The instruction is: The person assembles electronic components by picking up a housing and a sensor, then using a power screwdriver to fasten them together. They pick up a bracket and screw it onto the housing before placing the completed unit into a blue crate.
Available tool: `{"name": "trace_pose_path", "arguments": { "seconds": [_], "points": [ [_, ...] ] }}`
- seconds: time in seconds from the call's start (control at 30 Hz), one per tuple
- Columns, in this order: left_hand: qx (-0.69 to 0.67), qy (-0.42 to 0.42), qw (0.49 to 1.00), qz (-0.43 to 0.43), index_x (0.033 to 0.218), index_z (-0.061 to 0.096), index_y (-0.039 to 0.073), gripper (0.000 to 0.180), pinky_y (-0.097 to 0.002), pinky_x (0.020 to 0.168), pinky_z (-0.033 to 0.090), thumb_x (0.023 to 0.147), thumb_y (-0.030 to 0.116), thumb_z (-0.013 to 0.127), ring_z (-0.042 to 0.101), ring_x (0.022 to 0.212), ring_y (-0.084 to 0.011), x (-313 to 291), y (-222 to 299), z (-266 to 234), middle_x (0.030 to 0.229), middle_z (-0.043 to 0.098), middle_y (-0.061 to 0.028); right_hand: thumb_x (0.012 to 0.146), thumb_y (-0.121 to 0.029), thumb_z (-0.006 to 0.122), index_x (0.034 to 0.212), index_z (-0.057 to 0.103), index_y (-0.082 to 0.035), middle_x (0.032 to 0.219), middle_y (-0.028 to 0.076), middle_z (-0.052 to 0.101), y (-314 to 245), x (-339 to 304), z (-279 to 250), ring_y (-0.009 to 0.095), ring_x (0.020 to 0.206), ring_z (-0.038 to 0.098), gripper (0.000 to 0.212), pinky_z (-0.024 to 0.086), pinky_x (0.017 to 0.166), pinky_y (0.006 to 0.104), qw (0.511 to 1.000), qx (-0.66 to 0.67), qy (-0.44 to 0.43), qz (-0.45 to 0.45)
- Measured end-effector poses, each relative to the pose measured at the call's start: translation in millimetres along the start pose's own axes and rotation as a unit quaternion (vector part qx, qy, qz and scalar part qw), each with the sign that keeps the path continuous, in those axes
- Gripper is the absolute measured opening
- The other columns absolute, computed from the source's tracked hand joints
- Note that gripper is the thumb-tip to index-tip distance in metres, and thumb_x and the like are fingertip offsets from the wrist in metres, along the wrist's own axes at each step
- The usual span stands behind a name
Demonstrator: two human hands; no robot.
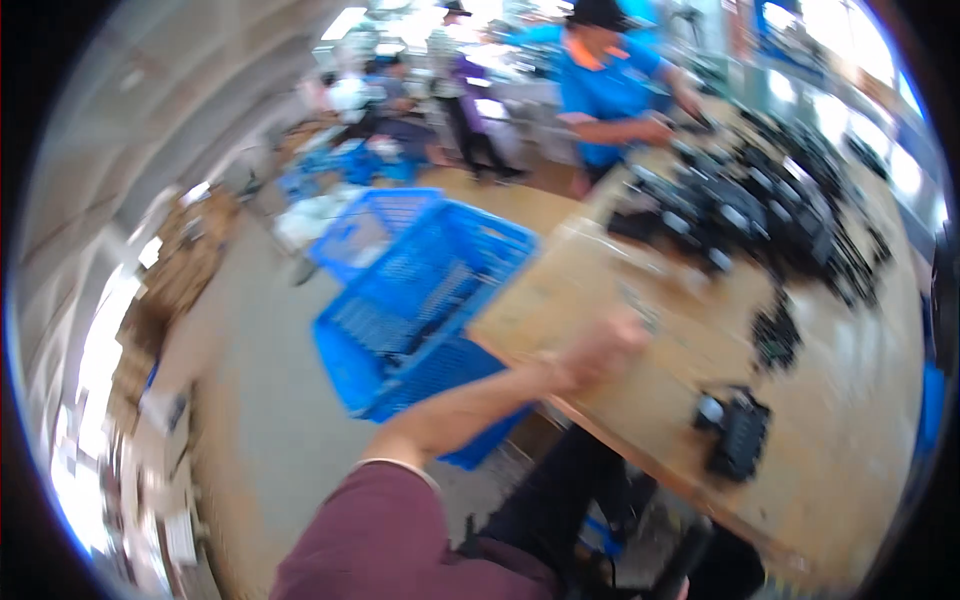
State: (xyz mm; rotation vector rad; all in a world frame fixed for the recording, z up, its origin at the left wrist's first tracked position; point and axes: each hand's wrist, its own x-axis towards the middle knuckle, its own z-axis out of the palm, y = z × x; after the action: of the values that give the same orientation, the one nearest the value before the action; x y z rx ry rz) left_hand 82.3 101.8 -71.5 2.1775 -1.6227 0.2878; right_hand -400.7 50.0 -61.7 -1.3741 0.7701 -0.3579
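My left arm, in a maroon sleeve, reaches over the wooden tabletop. My left hand is smeared by motion near the table's left edge. Its fingers are too blurred to show whether they hold anything. A small greyish shape shows just beyond it. At the lower edge a sliver of skin, probably my right hand, shows beside a dark elongated object; its fingers are hidden. On the table to the right of my left hand lies a black boxy device with a pale round part on its left side.
Black parts and cables are heaped at the table's far side, with a small dark cluster nearer. A blue plastic crate stands left of the table, another behind it. A co-worker in blue handles parts across the table.
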Motion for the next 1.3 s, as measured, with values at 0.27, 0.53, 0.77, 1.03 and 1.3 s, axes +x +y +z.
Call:
{"name": "trace_pose_path", "arguments": {
  "seconds": [0.27, 0.53, 0.77, 1.03, 1.3],
  "points": [
    [0.057, 0.047, 0.997, 0.016, 0.088, 0.065, 0.001, 0.007, -0.0406, 0.091, 0.053, 0.087, 0.005, 0.06, 0.063, 0.102, -0.0318, -3.8, -5.2, -0.3, 0.099, 0.061, -0.0164, 0.096, -0.011, 0.079, 0.167, 0.037, -0.009, 0.12, 0.015, 0.073, 34.3, 34.0, -21.7, 0.013, 0.061, 0.052, 0.082, 0.048, 0.059, 0.0303, 0.997, 0.001, -0.038, -0.069],
    [0.187, -0.031, 0.979, 0.078, 0.085, 0.071, 0.003, 0.009, -0.0402, 0.082, 0.058, 0.079, 0.006, 0.065, 0.072, 0.091, -0.0326, 17.6, -0.4, 21.7, 0.089, 0.071, -0.0149, 0.098, -0.011, 0.077, 0.165, 0.041, -0.007, 0.121, 0.012, 0.073, -20.1, 15.1, 7.5, 0.011, 0.063, 0.052, 0.076, 0.044, 0.057, 0.0312, 0.994, 0.001, -0.009, -0.112],
    [0.08, 0.15, 0.985, 0.011, 0.094, 0.063, 0.004, 0.012, -0.0491, 0.066, 0.051, 0.09, 0.015, 0.064, 0.066, 0.077, -0.04, -20.3, -14.4, -17.4, 0.082, 0.062, -0.0205, 0.094, -0.01, 0.078, 0.165, 0.041, -0.009, 0.105, 0.009, 0.073, -15.4, -1.9, 13.4, 0.017, 0.077, 0.065, 0.08, 0.053, 0.07, 0.0344, 0.996, 0.032, 0.022, 0.075],
    [-0.2, 0.116, 0.972, 0.038, 0.104, 0.07, 0.001, 0.009, -0.039, 0.09, 0.058, 0.096, -0.003, 0.069, 0.074, 0.103, -0.0327, -7.6, 151.9, -43.0, 0.108, 0.077, -0.014, 0.086, 0.002, 0.078, 0.164, 0.038, -0.001, 0.106, 0.006, 0.07, -1.9, 6.3, 13.1, 0.008, 0.068, 0.061, 0.087, 0.05, 0.057, 0.0226, 0.987, 0.131, 0.06, 0.069],
    [-0.213, -0.004, 0.967, 0.137, 0.102, 0.07, 0.002, 0.011, -0.0453, 0.102, 0.054, 0.092, 0.003, 0.073, 0.069, 0.121, -0.0323, 57.0, 172.7, 13.9, 0.114, 0.076, -0.0138, 0.087, 0.002, 0.077, 0.164, 0.037, -0.001, 0.108, 0.006, 0.07, -5.9, 21.8, 5.5, 0.006, 0.068, 0.059, 0.087, 0.049, 0.058, 0.0219, 0.983, 0.15, 0.049, 0.09]
  ]
}}
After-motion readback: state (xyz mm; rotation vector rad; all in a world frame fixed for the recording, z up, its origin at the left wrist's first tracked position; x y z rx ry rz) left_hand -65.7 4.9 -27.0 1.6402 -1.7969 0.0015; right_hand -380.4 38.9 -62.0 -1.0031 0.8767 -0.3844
